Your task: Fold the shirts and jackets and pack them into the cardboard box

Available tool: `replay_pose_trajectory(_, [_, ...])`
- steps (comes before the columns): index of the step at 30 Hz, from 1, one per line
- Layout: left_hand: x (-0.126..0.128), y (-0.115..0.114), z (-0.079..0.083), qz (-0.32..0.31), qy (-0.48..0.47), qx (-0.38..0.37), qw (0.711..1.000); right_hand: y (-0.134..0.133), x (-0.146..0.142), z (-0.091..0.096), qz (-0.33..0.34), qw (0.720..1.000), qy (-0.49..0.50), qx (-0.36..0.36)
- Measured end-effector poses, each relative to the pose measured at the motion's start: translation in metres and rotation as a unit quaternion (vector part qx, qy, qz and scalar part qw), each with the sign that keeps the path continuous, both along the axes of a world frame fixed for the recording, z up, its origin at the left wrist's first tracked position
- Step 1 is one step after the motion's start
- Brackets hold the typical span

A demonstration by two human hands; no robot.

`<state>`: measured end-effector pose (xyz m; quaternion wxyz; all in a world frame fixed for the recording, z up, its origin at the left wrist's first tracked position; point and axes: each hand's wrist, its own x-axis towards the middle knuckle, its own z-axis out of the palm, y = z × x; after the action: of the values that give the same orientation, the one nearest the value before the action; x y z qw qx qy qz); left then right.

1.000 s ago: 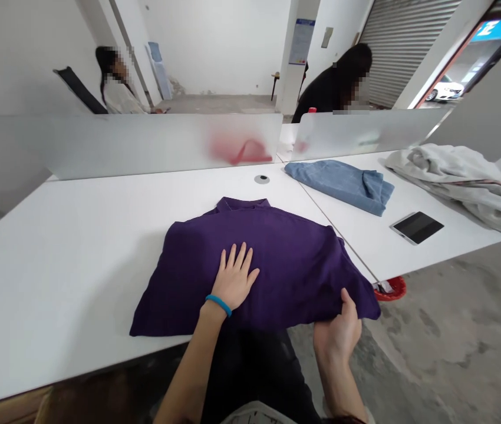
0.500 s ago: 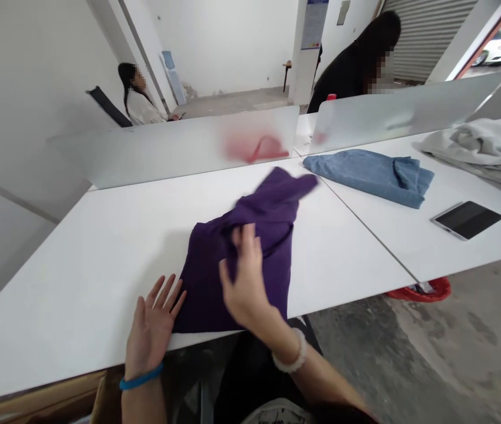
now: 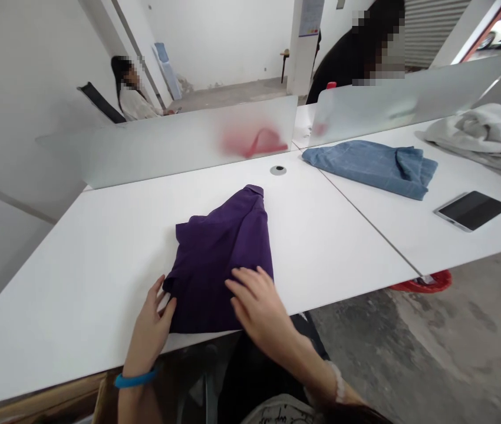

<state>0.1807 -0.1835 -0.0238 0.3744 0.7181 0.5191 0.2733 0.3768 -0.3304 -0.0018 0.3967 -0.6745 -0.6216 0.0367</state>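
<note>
A folded purple garment lies at the front of the white table, with a narrow band showing at its far tip. At its lower left edge is my left hand, thumb and fingers curled around the slightly raised cloth; some fingertips are hidden. My right hand rests palm down on the garment's right side, its fingers stretched out and holding nothing.
On the white table lie folded blue jeans, a tablet and a pale cloth heap. A frosted divider runs along the back. Two people are beyond it. Below the table is a red-lined bin.
The garment's upper flap has come down and left, uncovering a cable hole. My right hand went from grasping cloth to lying flat on it. The left hand turned from palm-up to the edge.
</note>
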Motion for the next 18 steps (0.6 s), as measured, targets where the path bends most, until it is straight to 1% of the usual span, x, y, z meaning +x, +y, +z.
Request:
replay_pose_trajectory(2, [0.014, 0.008, 0.023, -0.036, 0.078, 0.113, 0.990, -0.015, 0.021, -0.005, -0.103, 0.994, 0.037, -0.021])
replay_pose_trajectory(3, [0.027, 0.013, 0.036, -0.057, 0.103, 0.166, 0.979, -0.021, 0.029, -0.009, -0.137, 0.988, 0.059, -0.043])
replay_pose_trajectory(4, [0.044, 0.020, 0.050, -0.082, 0.117, 0.203, 0.969, -0.026, 0.033, -0.011, -0.154, 0.982, 0.079, -0.072])
replay_pose_trajectory(6, [0.090, 0.038, 0.072, -0.157, 0.120, 0.212, 0.957, -0.031, 0.035, -0.016, -0.150, 0.973, 0.111, -0.138])
replay_pose_trajectory(7, [0.117, 0.049, 0.077, -0.187, 0.121, 0.211, 0.952, -0.031, 0.034, -0.017, -0.140, 0.969, 0.119, -0.167])
replay_pose_trajectory(8, [0.145, 0.060, 0.079, -0.214, 0.120, 0.208, 0.947, -0.029, 0.031, -0.018, -0.131, 0.966, 0.122, -0.188])
replay_pose_trajectory(9, [0.172, 0.072, 0.078, -0.227, 0.116, 0.209, 0.944, -0.027, 0.028, -0.018, -0.125, 0.964, 0.121, -0.201])
replay_pose_trajectory(11, [0.221, 0.093, 0.065, -0.227, 0.145, 0.217, 0.938, -0.024, 0.023, -0.019, -0.119, 0.964, 0.120, -0.207])
replay_pose_trajectory(13, [0.255, 0.109, 0.048, -0.220, 0.194, 0.218, 0.931, -0.025, 0.022, -0.020, -0.114, 0.965, 0.135, -0.195])
replay_pose_trajectory(15, [0.274, 0.120, 0.032, -0.221, 0.217, 0.216, 0.926, -0.031, 0.024, -0.022, -0.103, 0.966, 0.169, -0.166])
replay_pose_trajectory(18, [0.279, 0.132, 0.014, -0.224, 0.202, 0.215, 0.929, -0.048, 0.029, -0.030, -0.103, 0.956, 0.252, -0.111])
